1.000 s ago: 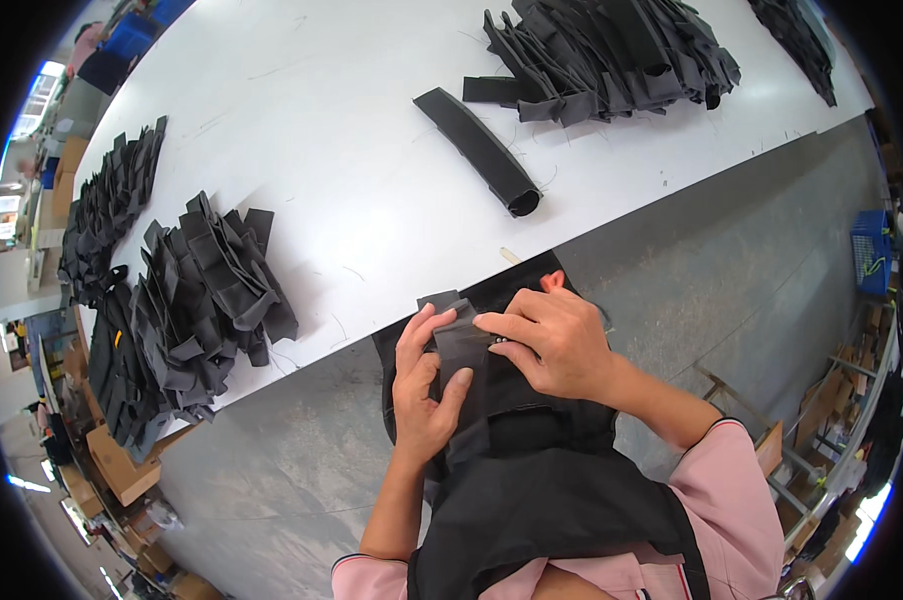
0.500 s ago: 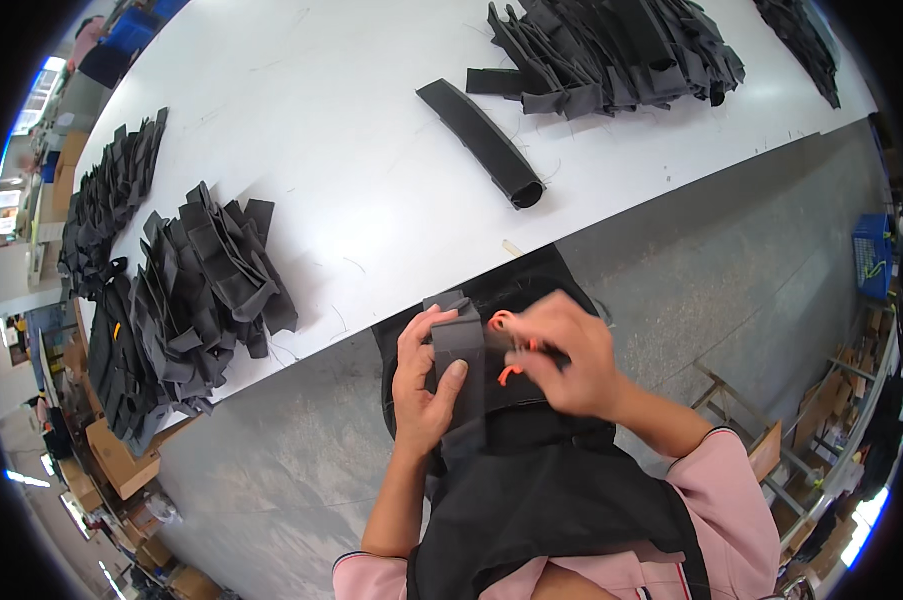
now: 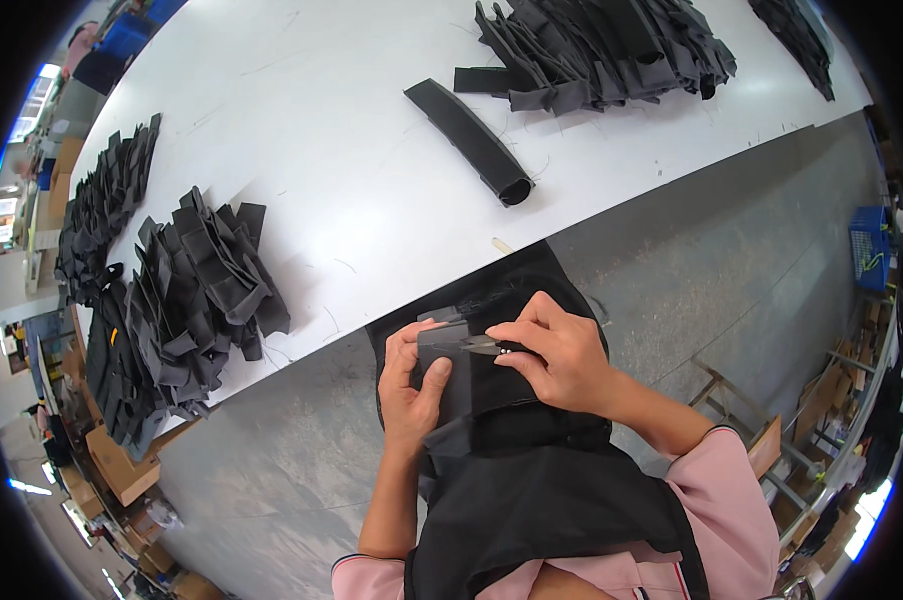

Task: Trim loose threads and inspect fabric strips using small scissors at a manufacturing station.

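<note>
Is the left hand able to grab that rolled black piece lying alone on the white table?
Probably not right now. The left hand is holding a black fabric piece near the lap, and the rolled black piece lies well up the white table; nothing blocks the way.

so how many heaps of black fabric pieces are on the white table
4 that I can see: a large heap at the near left edge, a row beyond it, a big heap at the far right, and one partly cut off at the right rim.
</note>
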The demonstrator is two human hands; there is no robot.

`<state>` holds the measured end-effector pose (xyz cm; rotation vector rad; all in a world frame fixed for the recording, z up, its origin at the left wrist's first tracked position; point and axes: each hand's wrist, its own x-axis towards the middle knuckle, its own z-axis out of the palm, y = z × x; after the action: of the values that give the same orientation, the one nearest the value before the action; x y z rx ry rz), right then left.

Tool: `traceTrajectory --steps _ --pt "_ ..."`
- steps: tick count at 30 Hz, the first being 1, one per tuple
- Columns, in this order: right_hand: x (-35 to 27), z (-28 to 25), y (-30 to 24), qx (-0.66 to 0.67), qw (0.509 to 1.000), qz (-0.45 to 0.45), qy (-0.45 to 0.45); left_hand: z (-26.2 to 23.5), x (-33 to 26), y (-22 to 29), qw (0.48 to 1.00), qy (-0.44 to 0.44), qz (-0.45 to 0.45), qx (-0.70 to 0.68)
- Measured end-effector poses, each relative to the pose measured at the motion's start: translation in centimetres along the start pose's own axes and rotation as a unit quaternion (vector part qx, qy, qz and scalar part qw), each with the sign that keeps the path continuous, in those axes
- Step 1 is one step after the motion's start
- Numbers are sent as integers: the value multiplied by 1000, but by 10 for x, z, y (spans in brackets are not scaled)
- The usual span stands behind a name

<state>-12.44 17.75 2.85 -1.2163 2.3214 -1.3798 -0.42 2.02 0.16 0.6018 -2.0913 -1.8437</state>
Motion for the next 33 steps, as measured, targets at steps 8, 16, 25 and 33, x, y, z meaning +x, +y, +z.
traceTrajectory --steps 8,16,25,33 --pt "-6 5 6 17 999 25 18 0 -2 1 999 -22 -18 -23" --pt "-2 3 3 39 998 50 -2 -4 2 3 1000 -28 -2 0" --pt "12 15 0 69 996 29 -42 -5 2 -1 997 -71 43 4" --pt "5 17 0 92 993 66 -21 -5 2 -3 997 -69 32 -6"
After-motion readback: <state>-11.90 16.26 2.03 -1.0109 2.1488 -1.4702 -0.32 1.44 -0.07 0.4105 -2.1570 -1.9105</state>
